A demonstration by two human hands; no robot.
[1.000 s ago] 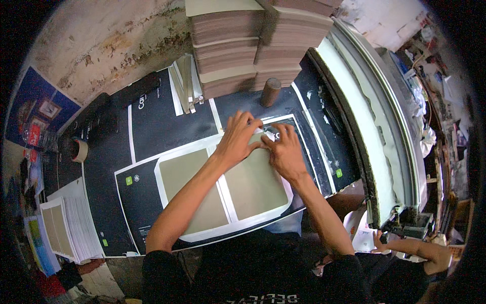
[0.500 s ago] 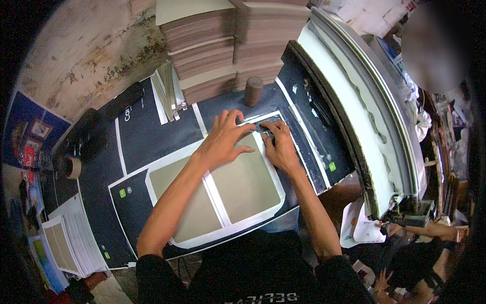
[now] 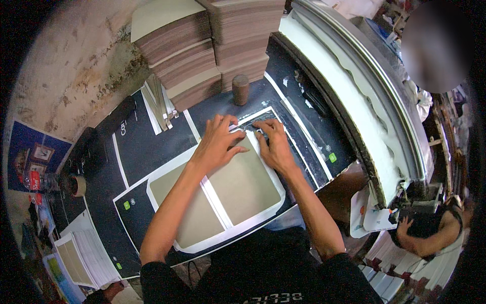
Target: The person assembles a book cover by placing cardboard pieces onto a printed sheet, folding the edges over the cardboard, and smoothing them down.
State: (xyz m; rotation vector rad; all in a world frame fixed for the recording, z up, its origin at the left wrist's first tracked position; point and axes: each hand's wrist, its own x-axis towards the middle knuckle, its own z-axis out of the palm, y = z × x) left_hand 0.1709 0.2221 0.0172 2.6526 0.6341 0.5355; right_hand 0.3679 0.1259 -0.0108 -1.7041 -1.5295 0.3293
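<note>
Two grey-beige boards lie side by side on a white paper sheet, whose border is turned in around them. White strips run down the gap between the boards. At the far right corner of this cover, my left hand rests with its fingers bent over the far edge and its thumb spread apart over the board. My right hand is beside it, fingers curled at the paper's corner fold. The fingertips of both hands nearly meet there, and their exact grip on the paper is partly hidden.
A brown cylinder stands beyond my hands, before tall stacks of board. A long white-and-metal machine borders the right. Board strips, a tape roll and stacked covers lie leftward. Another person's arm shows lower right.
The view has shifted slightly. My hands stay at the same corner, with the right fingers drawn a little closer to the left ones. The other person's arm at the lower right has moved.
</note>
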